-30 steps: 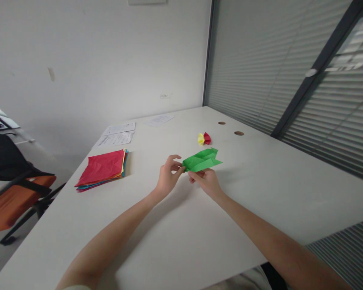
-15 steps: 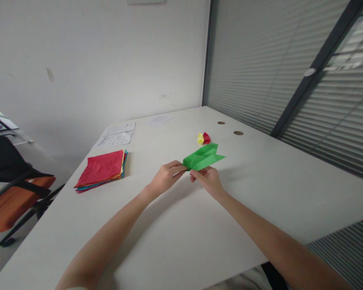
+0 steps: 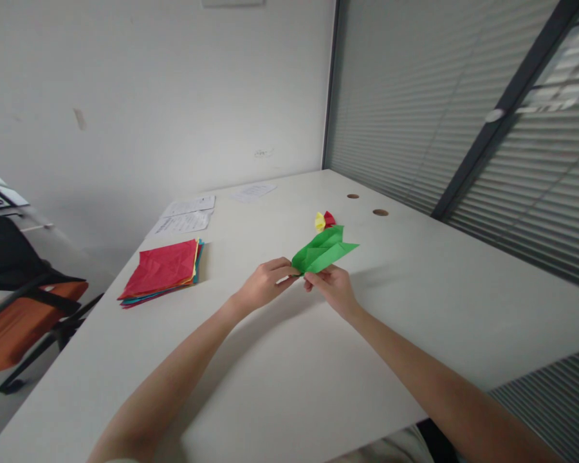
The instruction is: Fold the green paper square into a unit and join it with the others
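Observation:
A folded sheet of green paper (image 3: 321, 251) is held up over the white table, its creased, split end pointing away to the right. My left hand (image 3: 269, 281) pinches its near left corner between thumb and fingers. Along the lower edge, my right hand (image 3: 335, 287) is closed on the same paper, close beside the left; some of its fingers are hidden underneath. Just behind the green paper lies a small folded paper piece (image 3: 320, 222), yellow on one side and red on the other, partly covered by it.
To the left lies a stack of coloured paper sheets (image 3: 161, 269), red on top. Printed pages (image 3: 188, 213) rest near the wall. Two round holes (image 3: 380, 212) pierce the table (image 3: 280, 379) by the blinds (image 3: 415, 109). An orange and black chair (image 3: 24, 315) stands at the left.
The far end of the green paper has tipped slightly, now overlapping the lower edge of the yellow and red piece. Both hands stay almost in place, still gripping it.

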Demonstrator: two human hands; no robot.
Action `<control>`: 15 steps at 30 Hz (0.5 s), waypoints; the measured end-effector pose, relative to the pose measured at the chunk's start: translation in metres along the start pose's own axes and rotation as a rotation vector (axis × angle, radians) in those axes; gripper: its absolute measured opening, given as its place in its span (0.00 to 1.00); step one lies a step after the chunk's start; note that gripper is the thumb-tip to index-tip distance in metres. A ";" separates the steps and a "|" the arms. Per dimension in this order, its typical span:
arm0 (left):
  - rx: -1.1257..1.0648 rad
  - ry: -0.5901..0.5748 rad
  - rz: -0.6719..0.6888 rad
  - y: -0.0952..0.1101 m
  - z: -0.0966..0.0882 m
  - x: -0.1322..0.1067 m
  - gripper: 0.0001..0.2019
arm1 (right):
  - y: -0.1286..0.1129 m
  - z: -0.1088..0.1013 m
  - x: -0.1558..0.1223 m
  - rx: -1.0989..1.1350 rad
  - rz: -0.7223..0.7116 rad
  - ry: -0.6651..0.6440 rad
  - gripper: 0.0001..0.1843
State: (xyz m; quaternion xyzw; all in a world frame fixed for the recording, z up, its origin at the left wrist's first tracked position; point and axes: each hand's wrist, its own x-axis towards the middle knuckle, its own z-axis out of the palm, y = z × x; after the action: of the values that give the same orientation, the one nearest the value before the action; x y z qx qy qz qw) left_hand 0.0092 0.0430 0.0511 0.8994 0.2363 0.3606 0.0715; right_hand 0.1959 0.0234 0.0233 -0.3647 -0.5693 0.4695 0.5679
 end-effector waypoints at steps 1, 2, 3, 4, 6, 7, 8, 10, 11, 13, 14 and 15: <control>-0.012 0.011 -0.011 0.000 0.001 0.000 0.10 | 0.001 0.000 0.001 -0.004 -0.005 0.014 0.20; -0.024 0.031 -0.025 -0.001 0.001 0.000 0.10 | 0.002 -0.001 0.001 -0.005 -0.015 0.044 0.20; -0.034 0.055 -0.042 -0.001 0.002 -0.001 0.10 | 0.003 -0.002 0.001 -0.005 -0.033 0.086 0.20; -0.043 0.078 -0.060 -0.002 0.003 -0.001 0.09 | 0.004 -0.003 0.001 -0.013 -0.062 0.138 0.21; -0.049 0.105 -0.093 -0.003 0.005 -0.002 0.09 | 0.006 -0.006 0.000 -0.088 -0.156 0.215 0.21; -0.048 0.106 -0.106 -0.004 0.006 -0.002 0.09 | 0.007 -0.007 -0.001 -0.159 -0.215 0.216 0.20; -0.047 0.105 -0.115 -0.004 0.006 -0.002 0.09 | 0.007 -0.008 -0.003 -0.244 -0.275 0.189 0.18; -0.046 0.094 -0.127 -0.005 0.007 -0.002 0.09 | 0.008 -0.009 -0.005 -0.419 -0.380 0.079 0.14; -0.051 0.091 -0.132 -0.005 0.008 -0.002 0.09 | 0.009 -0.009 -0.006 -0.494 -0.420 0.020 0.13; -0.074 0.084 -0.135 -0.003 0.008 -0.001 0.08 | 0.009 -0.009 -0.007 -0.613 -0.488 -0.053 0.11; -0.091 0.083 -0.134 -0.001 0.009 0.000 0.08 | 0.009 -0.009 -0.006 -0.665 -0.517 -0.061 0.10; -0.111 0.086 -0.135 0.001 0.009 0.001 0.08 | 0.009 -0.010 -0.006 -0.713 -0.545 -0.056 0.09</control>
State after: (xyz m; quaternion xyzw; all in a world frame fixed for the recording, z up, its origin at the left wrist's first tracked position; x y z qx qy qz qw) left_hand 0.0160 0.0433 0.0454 0.8599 0.2788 0.4058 0.1352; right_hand 0.2048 0.0220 0.0118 -0.3615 -0.7859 0.0871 0.4942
